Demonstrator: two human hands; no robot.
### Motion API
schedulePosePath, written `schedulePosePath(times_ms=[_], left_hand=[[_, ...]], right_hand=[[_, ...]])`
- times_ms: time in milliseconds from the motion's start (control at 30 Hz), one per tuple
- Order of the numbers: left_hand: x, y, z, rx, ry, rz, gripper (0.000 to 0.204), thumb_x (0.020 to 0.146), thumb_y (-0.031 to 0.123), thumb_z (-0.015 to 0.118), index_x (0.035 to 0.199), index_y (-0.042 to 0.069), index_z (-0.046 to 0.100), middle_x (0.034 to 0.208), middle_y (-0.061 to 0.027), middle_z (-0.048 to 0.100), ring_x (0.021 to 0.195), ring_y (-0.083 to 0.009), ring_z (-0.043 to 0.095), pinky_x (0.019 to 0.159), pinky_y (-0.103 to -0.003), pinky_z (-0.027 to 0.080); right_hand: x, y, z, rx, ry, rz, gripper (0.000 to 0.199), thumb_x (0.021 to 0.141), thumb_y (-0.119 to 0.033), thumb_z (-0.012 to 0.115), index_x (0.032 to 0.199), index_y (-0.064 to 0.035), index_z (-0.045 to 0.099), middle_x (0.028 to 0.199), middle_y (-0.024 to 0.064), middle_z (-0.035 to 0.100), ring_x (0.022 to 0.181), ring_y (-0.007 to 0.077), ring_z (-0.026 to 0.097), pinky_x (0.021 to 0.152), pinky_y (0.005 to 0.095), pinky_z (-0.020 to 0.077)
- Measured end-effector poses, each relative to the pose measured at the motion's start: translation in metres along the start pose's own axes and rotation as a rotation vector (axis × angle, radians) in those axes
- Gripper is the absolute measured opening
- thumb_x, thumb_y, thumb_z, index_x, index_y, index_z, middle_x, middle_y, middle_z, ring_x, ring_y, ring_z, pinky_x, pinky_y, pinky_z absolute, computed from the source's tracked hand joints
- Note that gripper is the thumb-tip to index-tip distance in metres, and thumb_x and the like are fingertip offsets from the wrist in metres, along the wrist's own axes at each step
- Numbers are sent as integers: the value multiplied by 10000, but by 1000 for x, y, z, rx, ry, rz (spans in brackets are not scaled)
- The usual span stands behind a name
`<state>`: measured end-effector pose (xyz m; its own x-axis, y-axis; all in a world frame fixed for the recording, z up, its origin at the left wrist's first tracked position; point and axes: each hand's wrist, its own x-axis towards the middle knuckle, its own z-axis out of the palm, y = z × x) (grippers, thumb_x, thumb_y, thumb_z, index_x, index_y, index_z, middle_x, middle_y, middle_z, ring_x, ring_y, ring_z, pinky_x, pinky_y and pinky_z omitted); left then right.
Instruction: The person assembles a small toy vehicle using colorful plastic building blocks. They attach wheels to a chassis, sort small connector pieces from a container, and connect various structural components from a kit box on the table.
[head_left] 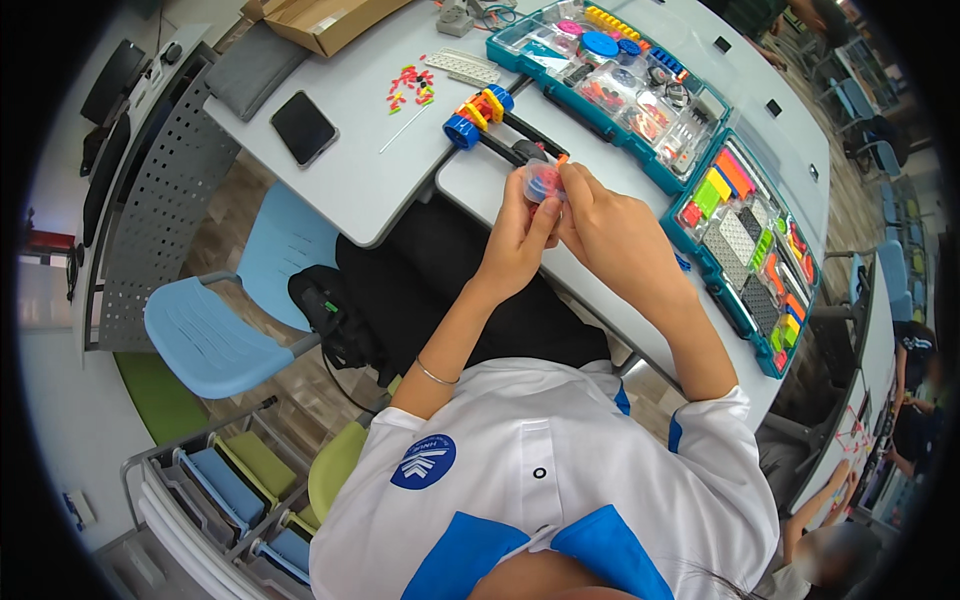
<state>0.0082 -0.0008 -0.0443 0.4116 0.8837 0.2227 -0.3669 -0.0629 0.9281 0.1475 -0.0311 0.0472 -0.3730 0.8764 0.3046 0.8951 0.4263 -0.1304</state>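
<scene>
The pale table [355, 195] stretched across the upper middle of the frame in front of you, and along its right stood the teal case [597, 118], open, both halves plentifully stocked with coloured plates, beams and bagged pieces that were not fitted to anything. The cardboard box [330, 25] sat at the top, left of centre. Your right hand [615, 225], at the centre, had its fingers bunched closely against the right side of a clear container; whether they actually gripped it, you could not tell from this view. Your left hand [515, 245], just to its left, held that container between thumb and fingers. The wheeled assembly [484, 112] lay just above your hands, partly built by the look of it: two blue wheels were on, with yellow and orange parts between them and dark bars running down toward your fingers, where its nearer end was hidden. The clear container [541, 182], at the centre, showed blue and reddish contents and seemed unemptied. The small loose pins [408, 85], upper left of centre, lay scattered and unused.
</scene>
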Motion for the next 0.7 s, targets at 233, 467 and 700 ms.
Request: schedulePosePath(times_ms=[233, 467, 700], left_hand=[[8, -24, 12, -48, -49, -13, 308, 1070, 183, 410, 1340, 51, 346, 985, -19, 507, 768, -41, 434, 645, -196, 365], [22, -20, 24, -372, -36, -59, 439, 1023, 212, 480, 1403, 63, 316, 878, -17, 489, 612, -47, 359, 524, -202, 304], [33, 4, 9, -407, -39, -285, 490, 1023, 248, 500, 1449, 43, 374, 866, -11, 467, 680, -55, 372, 572, -204, 318]], right_hand=[[-4, 18, 11, -125, -96, 25, 320, 866, -189, 644, 1000, 78, 530, 865, 188, 638, 592, 272, 679, 511, 359, 539], [17, 56, -4, 350, 128, 111, 219, 953, -204, 581, 926, 13, 594, 693, 163, 635, 593, 300, 649, 552, 378, 523], [25, 88, 21, 1066, 27, 456, 261, 1019, -238, 554, 1009, 6, 647, 818, 68, 660, 722, 117, 654, 551, 266, 533]])
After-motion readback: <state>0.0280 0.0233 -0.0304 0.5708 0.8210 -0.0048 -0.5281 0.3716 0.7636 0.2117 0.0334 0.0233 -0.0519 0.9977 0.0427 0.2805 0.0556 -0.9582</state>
